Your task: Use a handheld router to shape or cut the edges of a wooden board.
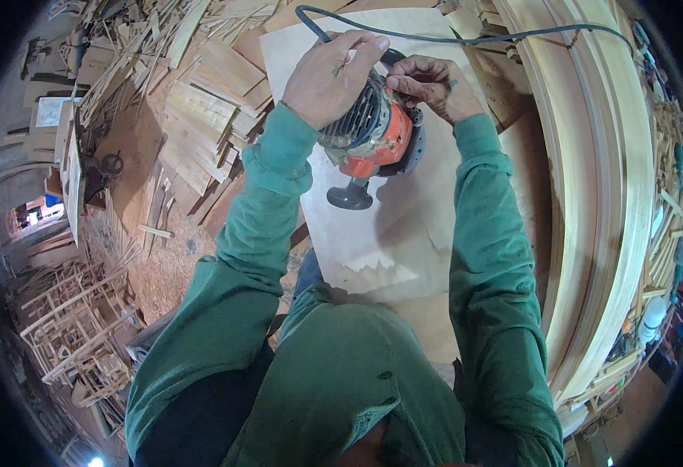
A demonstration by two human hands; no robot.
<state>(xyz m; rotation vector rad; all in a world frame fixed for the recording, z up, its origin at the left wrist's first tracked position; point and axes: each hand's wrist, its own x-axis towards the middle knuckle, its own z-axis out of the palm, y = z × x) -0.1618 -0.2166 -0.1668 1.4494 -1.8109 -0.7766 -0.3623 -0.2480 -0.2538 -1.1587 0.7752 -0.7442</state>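
Observation:
A red and black electric router (380, 140) lies tilted over a pale board. Its vented motor housing is to the left, its dark base to the right. A round black knob (349, 195) sticks out toward me. My left hand (335, 79) is wrapped over the housing at the far side and grips it. Close to the router's far right side is my right hand (432, 86), with thumb and fingers curled together. What those fingers pinch, if anything, is too small to make out. Dust coats part of the housing.
The pale board (373, 257) extends beneath the router toward me. A black cord (466, 37) curves across the far side. Long wooden mouldings (583, 179) run along the right. Stacked wood pieces (209, 117) and scraps lie at left, above sawdust on the floor; wooden frames (81, 327) stand lower left.

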